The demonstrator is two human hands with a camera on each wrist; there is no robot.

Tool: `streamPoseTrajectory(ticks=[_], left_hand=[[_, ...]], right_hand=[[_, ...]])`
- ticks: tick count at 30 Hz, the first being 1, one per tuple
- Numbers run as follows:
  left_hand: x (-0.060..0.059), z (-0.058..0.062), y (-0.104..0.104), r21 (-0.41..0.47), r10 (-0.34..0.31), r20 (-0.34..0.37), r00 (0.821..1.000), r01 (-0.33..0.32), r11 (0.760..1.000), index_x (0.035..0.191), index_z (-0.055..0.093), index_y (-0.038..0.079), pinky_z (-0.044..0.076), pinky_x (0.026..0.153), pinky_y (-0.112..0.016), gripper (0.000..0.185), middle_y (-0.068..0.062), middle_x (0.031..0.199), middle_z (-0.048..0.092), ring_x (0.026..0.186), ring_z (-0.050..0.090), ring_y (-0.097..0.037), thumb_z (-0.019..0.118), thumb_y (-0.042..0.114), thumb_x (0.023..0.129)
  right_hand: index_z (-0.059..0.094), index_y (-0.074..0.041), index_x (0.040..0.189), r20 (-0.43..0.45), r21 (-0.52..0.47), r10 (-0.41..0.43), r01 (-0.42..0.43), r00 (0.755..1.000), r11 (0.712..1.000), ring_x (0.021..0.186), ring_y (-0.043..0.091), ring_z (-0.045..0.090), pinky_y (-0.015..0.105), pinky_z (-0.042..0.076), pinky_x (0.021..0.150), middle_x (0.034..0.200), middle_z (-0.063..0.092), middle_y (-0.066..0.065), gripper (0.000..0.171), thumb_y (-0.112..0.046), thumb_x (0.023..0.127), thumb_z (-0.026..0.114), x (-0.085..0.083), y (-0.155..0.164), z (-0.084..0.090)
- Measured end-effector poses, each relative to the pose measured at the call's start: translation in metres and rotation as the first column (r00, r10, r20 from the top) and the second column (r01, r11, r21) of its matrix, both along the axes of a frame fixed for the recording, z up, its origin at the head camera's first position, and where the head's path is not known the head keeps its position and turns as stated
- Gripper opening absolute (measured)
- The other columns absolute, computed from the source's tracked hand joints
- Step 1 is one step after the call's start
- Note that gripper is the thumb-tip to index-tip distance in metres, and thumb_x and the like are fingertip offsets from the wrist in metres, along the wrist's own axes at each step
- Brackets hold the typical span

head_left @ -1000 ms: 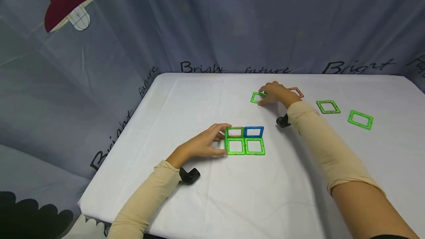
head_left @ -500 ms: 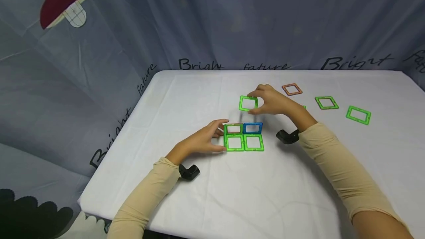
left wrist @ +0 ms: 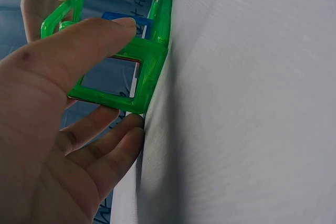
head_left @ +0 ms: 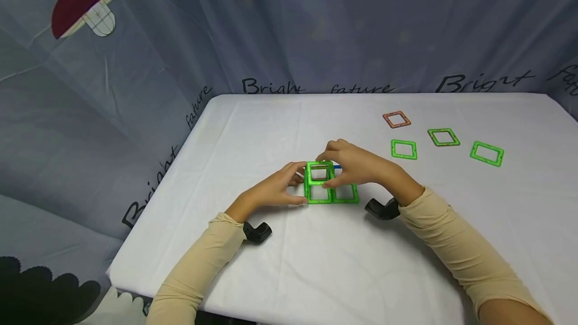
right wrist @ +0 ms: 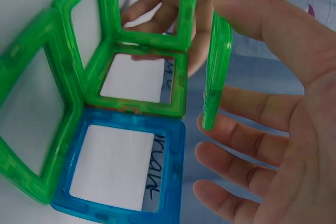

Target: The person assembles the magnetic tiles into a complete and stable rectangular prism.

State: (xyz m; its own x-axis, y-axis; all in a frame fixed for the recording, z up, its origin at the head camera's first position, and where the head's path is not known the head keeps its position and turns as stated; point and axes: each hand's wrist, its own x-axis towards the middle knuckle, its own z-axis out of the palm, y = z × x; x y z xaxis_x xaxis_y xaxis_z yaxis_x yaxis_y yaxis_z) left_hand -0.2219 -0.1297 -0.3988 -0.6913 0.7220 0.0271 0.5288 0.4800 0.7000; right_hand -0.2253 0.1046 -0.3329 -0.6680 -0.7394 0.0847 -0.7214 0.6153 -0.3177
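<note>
A green square plastic frame tile (right wrist: 215, 61) stands upright, pinched between thumb and fingers of my right hand (head_left: 356, 164) just above the flat block of green and blue square tiles (head_left: 331, 189) on the white table (head_left: 316, 265), while my left hand (head_left: 271, 192) lies with fingers extended, touching that block's left edge.

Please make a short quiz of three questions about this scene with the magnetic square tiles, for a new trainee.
1. True or false: the right hand holds a green tile upright over the joined tiles.
2. How many loose tiles lie on the table to the right, apart from the hands? A) two B) four C) six
3. What colour is the loose tile farthest from the person?

Key
1. True; thumb and fingers pinch it.
2. B; three green tiles and one other.
3. Orange: the orange tile.
</note>
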Motion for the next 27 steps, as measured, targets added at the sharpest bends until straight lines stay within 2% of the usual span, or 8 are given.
streamPoseTrajectory(ticks=[8,24,27], left_hand=[[0.0001,0.0017,0.0008,0.009,-0.012,-0.006,1.0,0.012,1.0,0.139,0.024,0.01,0.045,0.095,-0.02,0.08,-0.009,0.127,0.04,0.11,0.054,-0.018,0.074,0.02,0.077],[0.001,0.0012,0.0008,0.004,-0.002,0.005,1.0,0.002,1.0,0.14,0.024,0.012,0.045,0.094,-0.017,0.08,-0.007,0.127,0.04,0.111,0.053,-0.016,0.073,0.02,0.077],[0.0019,0.0015,0.0005,-0.007,0.004,0.015,1.0,-0.004,1.0,0.142,0.021,0.012,0.044,0.094,-0.018,0.083,-0.007,0.127,0.04,0.113,0.051,-0.016,0.073,0.024,0.078]], right_hand=[[0.062,-0.005,0.112,-0.034,-0.006,0.025,-0.025,0.999,1.0,0.09,0.021,0.049,0.034,0.047,0.077,0.099,0.055,0.005,0.055,-0.035,0.069,0.078,0.0063,-0.0046,0.0015],[0.062,-0.007,0.114,-0.01,0.04,-0.017,0.018,1.0,0.999,0.092,0.022,0.049,0.036,0.047,0.078,0.102,0.056,0.006,0.055,-0.037,0.07,0.076,0.0066,-0.006,-0.0024],[0.062,-0.007,0.115,-0.01,0.042,-0.017,0.018,1.0,0.999,0.092,0.022,0.049,0.036,0.047,0.078,0.103,0.056,0.006,0.055,-0.038,0.071,0.076,0.0069,-0.0062,-0.003]])
